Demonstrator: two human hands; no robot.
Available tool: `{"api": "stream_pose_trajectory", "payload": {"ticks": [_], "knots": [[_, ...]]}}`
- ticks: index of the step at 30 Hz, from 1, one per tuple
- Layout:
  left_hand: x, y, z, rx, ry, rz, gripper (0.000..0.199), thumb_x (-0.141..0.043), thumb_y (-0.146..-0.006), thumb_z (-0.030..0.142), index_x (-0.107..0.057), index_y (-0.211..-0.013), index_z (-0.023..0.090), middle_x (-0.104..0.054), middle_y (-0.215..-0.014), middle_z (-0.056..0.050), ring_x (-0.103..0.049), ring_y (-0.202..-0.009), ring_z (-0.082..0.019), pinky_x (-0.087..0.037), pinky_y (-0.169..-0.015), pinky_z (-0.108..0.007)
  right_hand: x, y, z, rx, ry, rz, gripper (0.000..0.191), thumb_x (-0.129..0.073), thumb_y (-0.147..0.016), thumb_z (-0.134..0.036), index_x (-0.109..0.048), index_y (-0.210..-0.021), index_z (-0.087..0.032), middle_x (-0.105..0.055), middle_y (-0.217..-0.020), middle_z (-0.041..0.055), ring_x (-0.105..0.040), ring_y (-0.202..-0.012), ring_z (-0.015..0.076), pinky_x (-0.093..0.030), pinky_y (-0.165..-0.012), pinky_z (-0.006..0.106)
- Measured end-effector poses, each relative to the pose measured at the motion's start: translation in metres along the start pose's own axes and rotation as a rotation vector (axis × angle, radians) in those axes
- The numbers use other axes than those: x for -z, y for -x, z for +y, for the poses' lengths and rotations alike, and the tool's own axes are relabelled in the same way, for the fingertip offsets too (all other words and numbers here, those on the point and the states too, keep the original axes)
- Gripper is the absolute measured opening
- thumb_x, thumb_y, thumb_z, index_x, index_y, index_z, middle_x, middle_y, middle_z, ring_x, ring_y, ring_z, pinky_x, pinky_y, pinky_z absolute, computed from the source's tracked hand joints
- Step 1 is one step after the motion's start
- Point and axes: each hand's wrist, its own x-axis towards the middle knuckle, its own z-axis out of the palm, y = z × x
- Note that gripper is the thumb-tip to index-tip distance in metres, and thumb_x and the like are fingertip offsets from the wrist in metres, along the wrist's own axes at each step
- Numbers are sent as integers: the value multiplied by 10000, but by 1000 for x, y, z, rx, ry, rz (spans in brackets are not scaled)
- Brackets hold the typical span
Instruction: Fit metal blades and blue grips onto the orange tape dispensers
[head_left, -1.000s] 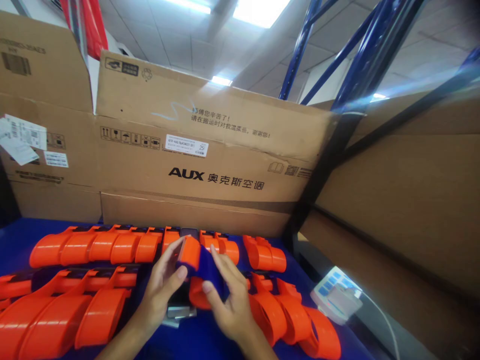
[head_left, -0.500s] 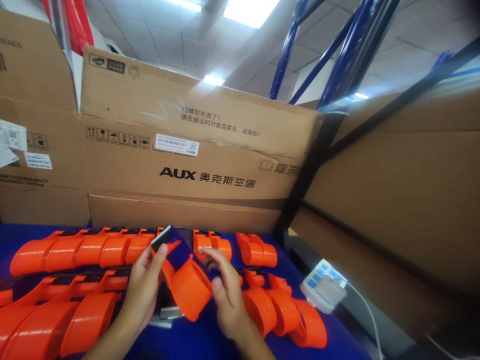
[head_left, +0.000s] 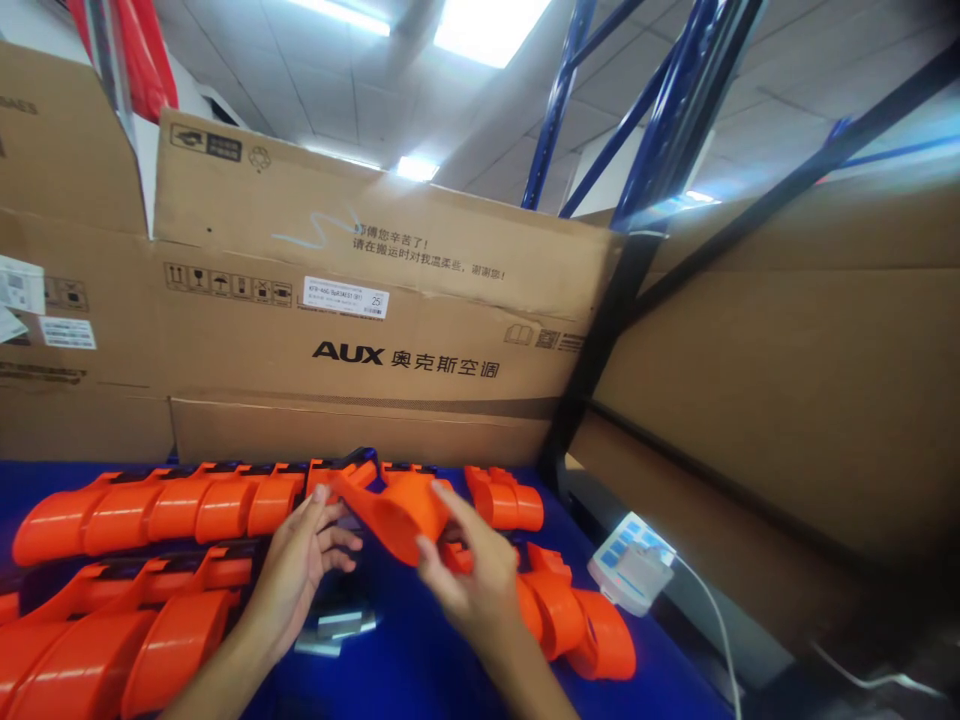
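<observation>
An orange plastic part [head_left: 405,510] with a wide curved, ring-like body and a narrow arm is held up between both hands. My left hand [head_left: 304,560] pinches the end of its narrow arm between thumb and forefinger, the other fingers loosely curled and clear of it. Around the curved body, the thumb and fingers of my right hand [head_left: 472,570] are closed. A dark blue piece [head_left: 365,455] shows just behind the part; whether it is attached, I cannot tell. Below the hands, small silvery metal pieces [head_left: 345,625] lie on the blue surface [head_left: 405,670].
Similar orange parts stand in rows at left [head_left: 176,640] and right [head_left: 600,635], with another row [head_left: 176,510] behind. A cardboard sheet [head_left: 375,380] walls off the back. At right are a white power strip [head_left: 634,565] with a cable and a dark rack post [head_left: 592,350].
The orange part has been turned over, so its dark blue band and light-edged block no longer face me. My right hand has shifted its grip onto the curved body.
</observation>
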Motion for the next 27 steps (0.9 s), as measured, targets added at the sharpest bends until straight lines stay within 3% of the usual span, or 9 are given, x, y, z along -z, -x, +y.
{"api": "stream_pose_trajectory", "payload": {"ticks": [4,7,9,11,13,19,27], "knots": [[2,0,0,32,-20,-62,614,-708,-859,579,-601,-1321,189,-753,-973,-94,-686,-625,-177,-533,-474,-262,35,-36,13,-311,27,106,542,-571,-973,-493,-584,-1417,-182,-730,-815,46,-670,-590,187,-536,-532,288],[2,3,-1,32,-34,-95,598,-693,-870,581,-600,-1307,183,-728,-892,-63,-657,-616,-174,-509,-480,-258,55,-68,34,-409,360,-3,527,-560,-961,-559,-647,-1339,-204,-709,-700,23,-679,-606,223,-509,-616,320],[0,5,1,26,-53,-109,574,-685,-878,576,-607,-1285,179,-716,-869,-56,-644,-616,-171,-500,-488,-256,59,-83,48,-431,572,-130,491,-533,-977,-543,-659,-1316,-211,-770,-857,77,-738,-833,289,-509,-742,350],[-2,8,3,7,-65,-113,539,-667,-897,568,-615,-1267,179,-708,-867,-51,-635,-624,-163,-495,-502,-250,55,-91,59,-447,659,-253,451,-494,-1002,-517,-659,-1298,-219,-788,-1033,112,-734,-1003,323,-495,-808,359],[-3,9,4,-9,-73,-112,513,-654,-909,563,-621,-1253,183,-702,-867,-45,-628,-634,-157,-493,-513,-246,44,-93,67,-451,680,-313,411,-517,-999,-479,-667,-1267,-205,-786,-1081,134,-723,-1059,333,-483,-831,355],[-1,7,2,-10,-91,-112,503,-650,-905,570,-619,-1231,189,-687,-841,-35,-614,-623,-164,-481,-504,-250,19,-87,86,-487,736,-450,379,-548,-992,-441,-664,-1203,-148,-779,-1035,197,-737,-1016,342,-464,-805,341],[-4,11,4,-16,-111,-126,449,-598,-947,543,-616,-1228,194,-673,-842,-36,-608,-636,-171,-468,-517,-258,18,-81,92,-495,745,-571,292,-580,-977,-415,-707,-1118,-193,-785,-1070,147,-731,-1051,295,-451,-768,285]]}}
